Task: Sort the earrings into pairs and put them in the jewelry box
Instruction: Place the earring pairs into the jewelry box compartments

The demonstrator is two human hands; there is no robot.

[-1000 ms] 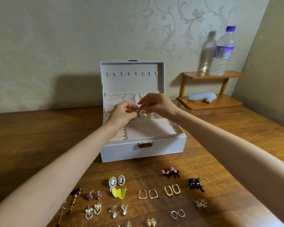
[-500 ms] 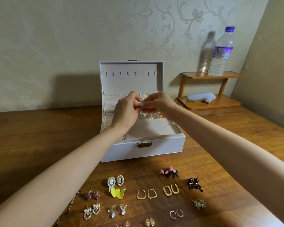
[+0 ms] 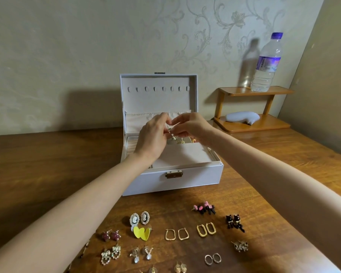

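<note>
An open white jewelry box stands mid-table with its lid upright. Above its back compartments my left hand and my right hand meet fingertip to fingertip, both pinching a small silvery earring between them. Some gold earrings lie in the box just below. Several paired earrings sit on the table in front: cameo ovals, yellow hearts, gold rectangular hoops, gold oval hoops, pink-and-black studs, black cat pieces.
A small wooden two-tier shelf stands at the back right, with a water bottle on top and a pale grey object below. The wall runs close behind the box. Bare wooden tabletop lies to the left.
Both hands rose slightly from the box's back compartment and kept working the small earring between their fingertips. The view shifted a little; the earrings on the table stayed put.
</note>
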